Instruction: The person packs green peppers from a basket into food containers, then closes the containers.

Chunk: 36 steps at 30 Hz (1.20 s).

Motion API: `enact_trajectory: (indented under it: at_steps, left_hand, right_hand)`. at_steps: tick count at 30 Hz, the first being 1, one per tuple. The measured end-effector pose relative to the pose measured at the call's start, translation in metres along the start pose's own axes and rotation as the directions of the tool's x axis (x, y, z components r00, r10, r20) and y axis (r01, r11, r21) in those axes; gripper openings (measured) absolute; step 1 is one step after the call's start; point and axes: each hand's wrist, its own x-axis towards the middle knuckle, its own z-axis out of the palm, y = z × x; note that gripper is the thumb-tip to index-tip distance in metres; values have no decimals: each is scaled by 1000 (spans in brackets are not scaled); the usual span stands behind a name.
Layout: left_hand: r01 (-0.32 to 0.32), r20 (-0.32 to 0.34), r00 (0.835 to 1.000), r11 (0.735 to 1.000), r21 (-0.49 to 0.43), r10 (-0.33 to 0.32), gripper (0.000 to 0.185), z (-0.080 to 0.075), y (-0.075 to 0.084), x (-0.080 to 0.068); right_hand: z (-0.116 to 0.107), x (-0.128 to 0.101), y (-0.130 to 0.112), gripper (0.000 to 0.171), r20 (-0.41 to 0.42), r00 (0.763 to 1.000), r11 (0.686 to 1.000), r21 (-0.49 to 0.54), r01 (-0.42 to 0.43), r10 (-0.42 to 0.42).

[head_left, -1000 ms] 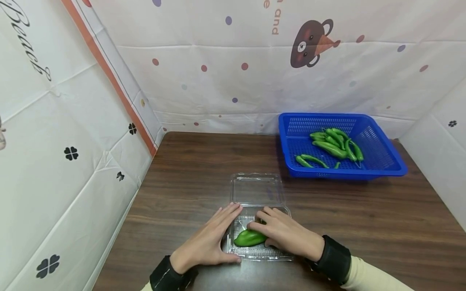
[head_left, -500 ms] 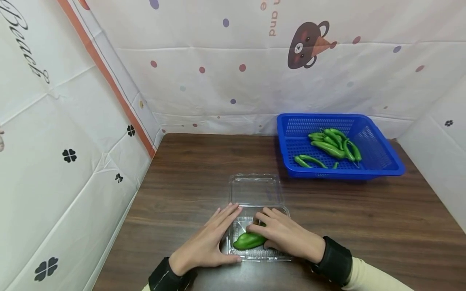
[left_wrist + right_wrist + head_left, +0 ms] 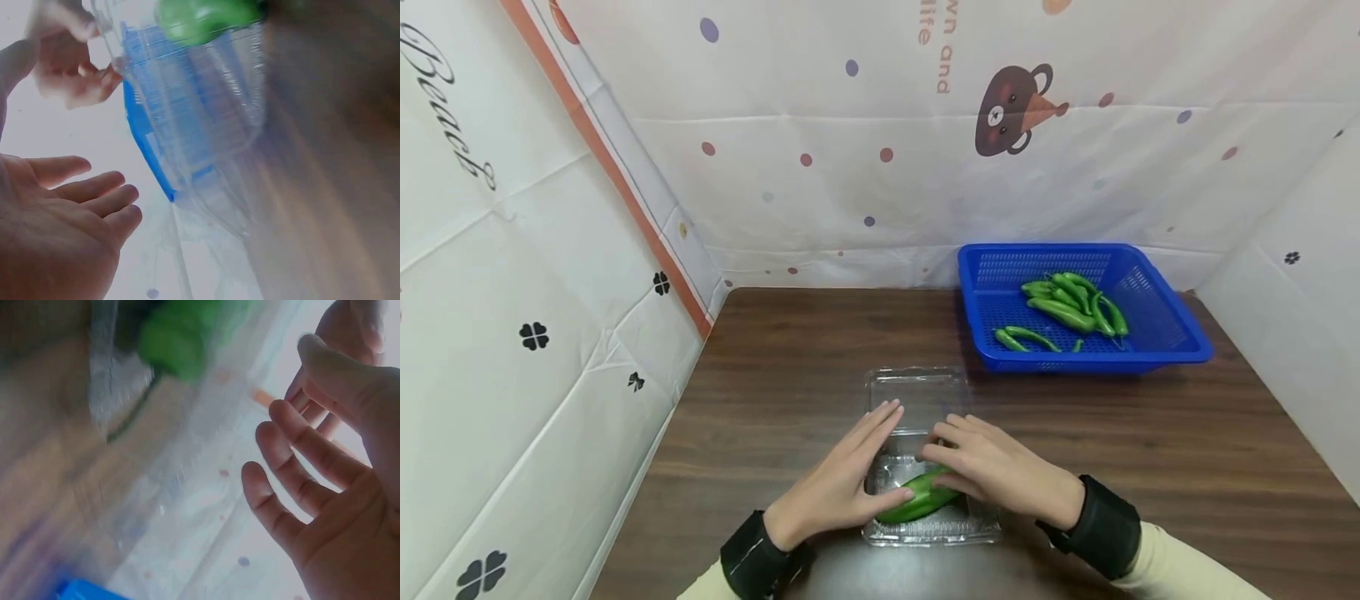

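A large green pepper (image 3: 920,502) lies in the near half of a clear plastic clamshell box (image 3: 936,533), whose lid (image 3: 917,392) is folded back away from me. My left hand (image 3: 842,482) hovers over the box's left side with fingers straight; its thumb overlaps the pepper in the head view. Over the right side is my right hand (image 3: 1003,468), fingers loosely bent. In the right wrist view its fingers (image 3: 269,494) hold nothing and stand apart from the pepper, whose thin stem (image 3: 134,412) shows. The left palm (image 3: 59,231) also holds nothing.
A blue plastic basket (image 3: 1093,365) stands at the back right of the brown wooden table (image 3: 790,367). Several green peppers (image 3: 1067,304) lie in it. White printed sheets (image 3: 820,192) hang along the back and sides.
My right fingers have come off the pepper. My left hand has risen from the box's left edge, its thumb now over the pepper. The head view has tilted slightly.
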Motion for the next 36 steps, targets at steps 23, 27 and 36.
enact_trajectory:
  at_steps: [23, 27, 36]
  left_hand:
    - [-28, -141, 990, 999, 14, 30, 68, -1, 8, 119]
    - [3, -119, 993, 1000, 26, 0, 69, 2, 8, 130]
    - [37, -69, 997, 998, 57, -33, 72, 4, 11, 159]
  right_hand:
    - [-84, -3, 123, 16, -211, 939, 962, 38, -269, 271]
    - [-91, -8, 146, 14, -155, 917, 930, 51, -365, 369]
    - [-93, -20, 191, 19, -51, 860, 861, 57, -506, 508]
